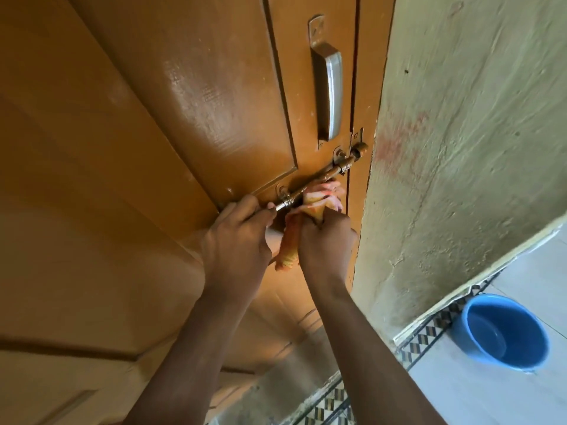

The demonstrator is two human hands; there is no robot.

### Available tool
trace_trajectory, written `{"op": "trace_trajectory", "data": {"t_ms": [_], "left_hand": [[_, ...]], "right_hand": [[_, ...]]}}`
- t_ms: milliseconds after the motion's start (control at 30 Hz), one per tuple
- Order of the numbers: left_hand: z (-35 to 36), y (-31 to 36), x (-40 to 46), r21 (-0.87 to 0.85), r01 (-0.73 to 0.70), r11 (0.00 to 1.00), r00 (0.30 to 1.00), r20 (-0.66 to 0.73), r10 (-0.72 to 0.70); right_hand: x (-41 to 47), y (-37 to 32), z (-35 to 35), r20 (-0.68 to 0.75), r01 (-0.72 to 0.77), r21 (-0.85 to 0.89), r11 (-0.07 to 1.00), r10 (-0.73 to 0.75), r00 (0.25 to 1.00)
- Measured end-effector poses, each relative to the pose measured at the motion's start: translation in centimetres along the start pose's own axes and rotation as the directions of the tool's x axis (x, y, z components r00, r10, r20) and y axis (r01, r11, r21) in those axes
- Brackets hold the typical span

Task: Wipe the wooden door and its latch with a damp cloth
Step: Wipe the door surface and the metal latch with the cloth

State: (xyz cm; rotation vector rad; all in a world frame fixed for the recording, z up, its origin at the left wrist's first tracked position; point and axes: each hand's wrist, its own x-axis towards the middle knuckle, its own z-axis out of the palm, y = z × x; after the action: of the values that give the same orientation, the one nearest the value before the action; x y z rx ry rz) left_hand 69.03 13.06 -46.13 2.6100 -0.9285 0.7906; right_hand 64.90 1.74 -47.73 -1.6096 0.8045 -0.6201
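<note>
The orange-brown wooden door fills the left and middle of the head view. Its painted sliding latch runs slantwise under a metal pull handle. My left hand grips the left end of the latch bolt with thumb and fingers. My right hand holds a bunched yellow and pink cloth and presses it against the door just beneath the bolt. One end of the cloth hangs down between my two hands.
A rough pale green wall stands right of the door. A blue bucket holding a little water sits on the light floor tiles at the lower right. A patterned tile border runs along the wall's foot.
</note>
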Motion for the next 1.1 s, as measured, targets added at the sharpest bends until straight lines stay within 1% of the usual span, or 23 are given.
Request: {"op": "trace_trajectory", "data": {"t_ms": [33,100,133,167,200,300,333,367,400,433,500,533,567,667,733,767,800,900,933,967,1000,1067,1100], "left_hand": [[0.0,0.0,-0.1,0.003,-0.004,1.0,1.0,0.002,0.004],[0.0,0.1,-0.1,0.01,-0.009,1.0,1.0,0.005,0.009],[-0.1,0.2,-0.1,0.009,-0.011,1.0,1.0,0.006,0.011],[0.0,0.2,0.0,0.008,-0.013,1.0,1.0,0.005,0.013],[0.0,0.1,0.0,0.01,-0.013,1.0,1.0,0.004,0.013],[0.0,-0.1,0.0,0.003,-0.021,1.0,1.0,-0.015,0.021],[0.0,0.0,0.0,-0.004,-0.021,1.0,0.999,-0.025,0.021],[0.1,-0.1,0.1,-0.008,-0.018,1.0,1.0,-0.024,0.018],[0.2,-0.1,0.1,-0.008,-0.015,1.0,1.0,-0.023,0.015],[0.3,-0.1,0.0,-0.008,-0.016,1.0,1.0,-0.025,0.016],[0.2,-0.1,-0.1,-0.016,-0.017,1.0,0.999,-0.031,0.016],[0.2,-0.1,-0.1,-0.024,-0.014,1.0,0.999,-0.036,0.014],[0.2,-0.2,-0.1,-0.03,-0.015,0.999,0.999,-0.045,0.014],[0.8,-0.4,-0.2,-0.052,-0.02,0.998,0.998,-0.066,0.017],[1.0,-0.6,-0.2,-0.081,-0.019,0.997,0.998,-0.066,0.014],[1.0,-0.6,-0.3,-0.092,-0.024,0.995,0.997,-0.07,0.017],[0.9,-0.6,-0.3,-0.095,-0.028,0.995,0.997,-0.071,0.021],[0.8,-0.7,-0.2,-0.079,-0.032,0.996,0.998,-0.062,0.027],[0.9,-0.7,-0.4,-0.073,-0.028,0.997,0.998,-0.064,0.023],[0.9,-0.6,-0.5,-0.07,-0.022,0.997,0.998,-0.066,0.017],[0.8,-0.5,-0.6,-0.072,-0.017,0.997,0.997,-0.071,0.012],[0.8,-0.5,-0.4,-0.079,-0.018,0.997,0.997,-0.079,0.012],[0.8,-0.5,-0.3,-0.077,-0.024,0.997,0.996,-0.082,0.017]], "right_hand": [[0.5,0.1,-0.1,0.015,-0.082,0.005,0.997,0.082,0.997],[1.7,0.6,-0.4,0.015,-0.283,0.018,0.959,0.283,0.959],[2.1,0.7,-0.6,0.011,-0.336,0.028,0.941,0.336,0.942],[2.2,0.7,-0.6,0.008,-0.339,0.038,0.94,0.339,0.941],[1.9,0.4,-0.5,0.001,-0.304,0.037,0.952,0.304,0.953],[0.1,-0.4,-0.4,0.006,-0.095,0.051,0.994,0.094,0.996],[-0.2,-0.4,-0.3,0.013,-0.047,0.037,0.998,0.046,0.999],[-0.2,-0.2,-0.3,0.021,-0.045,0.019,0.999,0.044,0.999],[0.2,0.4,-0.1,0.027,-0.107,0.003,0.994,0.107,0.994],[0.9,1.1,0.1,0.035,-0.215,0.005,0.977,0.214,0.976],[2.3,2.0,0.3,0.033,-0.443,0.04,0.896,0.442,0.897],[2.8,2.1,0.3,0.023,-0.499,0.056,0.865,0.499,0.866],[3.1,2.1,0.4,0.008,-0.506,0.078,0.859,0.507,0.862],[2.3,1.8,0.8,-0.067,-0.381,0.181,0.907,0.398,0.915],[1.1,2.1,1.3,-0.086,-0.293,0.176,0.94,0.311,0.946],[1.0,2.4,1.6,-0.089,-0.288,0.163,0.944,0.305,0.948],[1.2,2.6,1.9,-0.104,-0.318,0.161,0.934,0.337,0.936],[2.6,2.7,2.0,-0.126,-0.47,0.193,0.861,0.497,0.858],[2.7,2.5,1.8,-0.123,-0.487,0.194,0.852,0.513,0.849],[2.5,2.2,1.5,-0.106,-0.469,0.193,0.862,0.494,0.863],[2.0,1.7,1.3,-0.086,-0.421,0.202,0.884,0.444,0.892],[0.7,0.8,1.0,-0.097,-0.262,0.214,0.941,0.288,0.953],[0.2,0.8,1.0,-0.111,-0.19,0.18,0.965,0.212,0.971]]}}
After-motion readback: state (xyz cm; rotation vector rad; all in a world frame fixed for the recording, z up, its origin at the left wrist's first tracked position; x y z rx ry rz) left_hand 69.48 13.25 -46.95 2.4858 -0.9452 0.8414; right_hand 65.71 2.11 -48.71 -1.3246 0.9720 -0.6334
